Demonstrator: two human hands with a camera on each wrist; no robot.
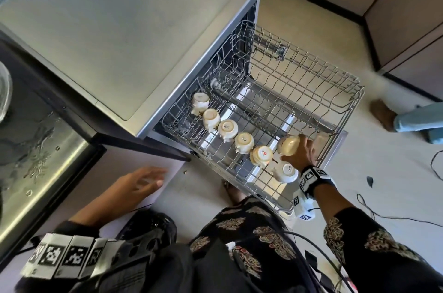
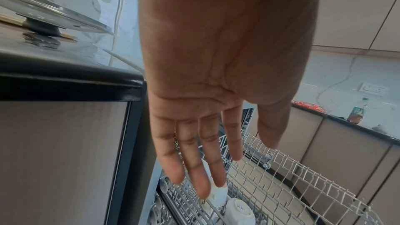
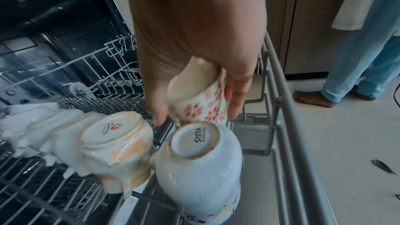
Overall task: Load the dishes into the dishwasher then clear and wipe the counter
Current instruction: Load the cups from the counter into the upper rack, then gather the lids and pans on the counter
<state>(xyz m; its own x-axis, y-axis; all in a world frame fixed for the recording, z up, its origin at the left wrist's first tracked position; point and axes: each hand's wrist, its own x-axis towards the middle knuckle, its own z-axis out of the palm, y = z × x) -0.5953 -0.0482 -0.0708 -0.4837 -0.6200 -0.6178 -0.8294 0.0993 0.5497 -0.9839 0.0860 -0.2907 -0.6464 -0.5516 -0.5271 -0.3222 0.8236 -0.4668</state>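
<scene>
Our right hand (image 3: 194, 44) grips a cup (image 3: 201, 102) whose red flowers only the wrist view shows, over the rack (image 1: 311, 91); our left hand (image 1: 141, 182) hangs slack, fingers straight

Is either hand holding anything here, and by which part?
Right hand holds the red-flowered cup, its grip around the cup's sides. Left hand holds nothing.

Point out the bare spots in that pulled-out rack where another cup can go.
The upper rack is bare across its far and right side, from the row of cups to the right rim. It is crowded along the left edge and near corner, where the right hand holds the flowered cup.
</scene>
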